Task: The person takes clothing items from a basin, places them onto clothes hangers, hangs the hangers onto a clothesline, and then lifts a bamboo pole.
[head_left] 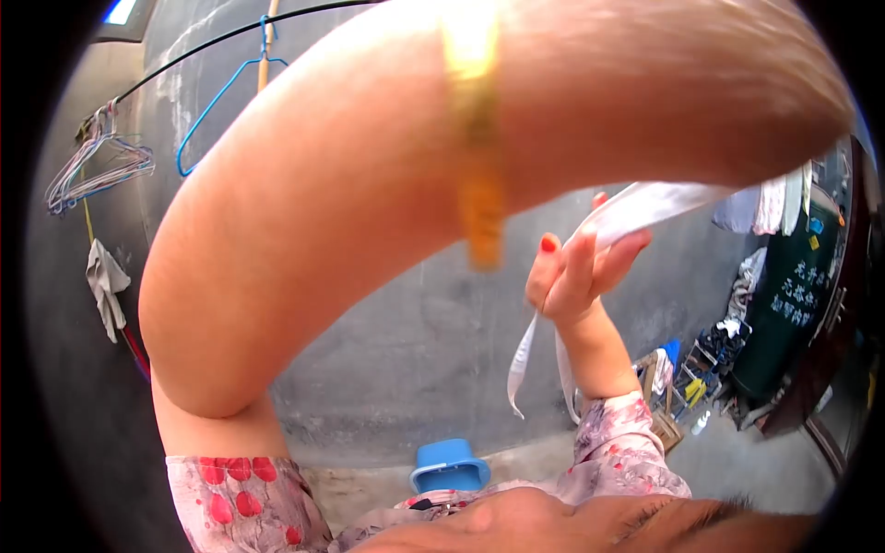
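Note:
A white cloth strap runs between the fingers of my right hand, which has red nails and is closed on it. Narrow tails of the strap hang below that hand, one gathered like elastic. My left hand is very close to the camera and blurred, reaching across the top with a gold bracelet on the arm. Its fingers are hidden. The strap's far end passes behind the left hand, so I cannot see whether that hand holds it.
A blue basin stands low by the grey wall. Wire hangers and a blue hanger hang at left, near a grey cloth. Right are a dark green panel, hanging laundry and a bottle.

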`<state>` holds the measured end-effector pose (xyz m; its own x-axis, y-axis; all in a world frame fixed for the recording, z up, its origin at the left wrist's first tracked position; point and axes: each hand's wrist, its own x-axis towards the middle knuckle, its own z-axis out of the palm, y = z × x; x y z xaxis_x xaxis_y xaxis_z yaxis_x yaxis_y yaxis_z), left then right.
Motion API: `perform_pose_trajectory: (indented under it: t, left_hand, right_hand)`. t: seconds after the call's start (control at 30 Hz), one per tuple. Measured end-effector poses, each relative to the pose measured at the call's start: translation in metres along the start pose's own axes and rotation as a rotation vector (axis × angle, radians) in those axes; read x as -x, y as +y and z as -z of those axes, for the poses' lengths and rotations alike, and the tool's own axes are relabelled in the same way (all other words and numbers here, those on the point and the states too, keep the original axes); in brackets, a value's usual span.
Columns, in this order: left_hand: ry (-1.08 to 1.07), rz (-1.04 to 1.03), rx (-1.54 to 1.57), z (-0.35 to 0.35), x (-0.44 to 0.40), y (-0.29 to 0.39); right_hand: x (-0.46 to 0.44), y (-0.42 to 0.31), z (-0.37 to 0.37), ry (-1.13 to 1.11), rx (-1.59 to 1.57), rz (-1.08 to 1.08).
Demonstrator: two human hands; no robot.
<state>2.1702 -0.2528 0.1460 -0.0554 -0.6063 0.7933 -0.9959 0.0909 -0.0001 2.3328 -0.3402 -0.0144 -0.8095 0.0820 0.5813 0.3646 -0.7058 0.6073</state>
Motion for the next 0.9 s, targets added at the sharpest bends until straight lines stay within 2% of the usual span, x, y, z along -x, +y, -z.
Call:
perform_pose_trajectory:
  t: [0.03,0.1,0.17,0.27,0.33,0.4,0.47,0.53,0.57,0.67,0.77,0.9]
  left_hand:
    - [0.008,-0.026,-0.033,0.001,-0.005,-0.001]
    - [0.028,-0.088,-0.097,0.004,-0.016,-0.002]
    - [0.058,-0.148,-0.179,0.013,-0.024,-0.002]
    - [0.135,-0.178,-0.298,0.031,-0.024,-0.003]
    - [0.2,-0.131,-0.381,0.048,-0.011,-0.001]
    - [0.263,-0.058,-0.483,0.061,0.004,0.003]
    - [0.246,0.104,-0.531,0.085,0.021,0.008]
    - [0.33,0.258,-0.689,0.105,0.038,0.014]
    - [0.373,0.339,-0.76,0.113,0.048,0.016]
    - [0.502,0.43,-0.942,0.149,0.08,0.022]
    - [0.444,0.161,-1.492,0.204,0.118,0.018]
    - [0.475,0.479,-1.903,0.255,0.151,0.035]
  right_hand:
    - [0.003,0.02,-0.021,0.097,0.017,0.077]
    - [-0.01,0.043,-0.044,0.126,-0.059,0.022]
    - [-0.06,0.058,-0.053,0.054,-0.057,-0.07]
    - [-0.105,0.099,-0.106,0.214,0.117,0.023]
    - [-0.141,0.13,-0.152,0.302,-0.068,0.092]
    - [-0.146,0.149,-0.184,-0.554,-0.123,-0.617]
    - [-0.095,0.194,-0.25,-1.053,0.074,-0.473]
    - [-0.093,0.199,-0.248,-0.921,0.014,-0.381]
    - [-0.09,0.202,-0.247,-0.944,0.062,-0.346]
    - [-0.084,0.197,-0.24,-0.843,0.17,-0.282]
    - [-0.065,0.194,-0.235,-0.666,0.195,-0.219]
    - [-0.054,0.18,-0.204,-0.494,0.026,-0.229]
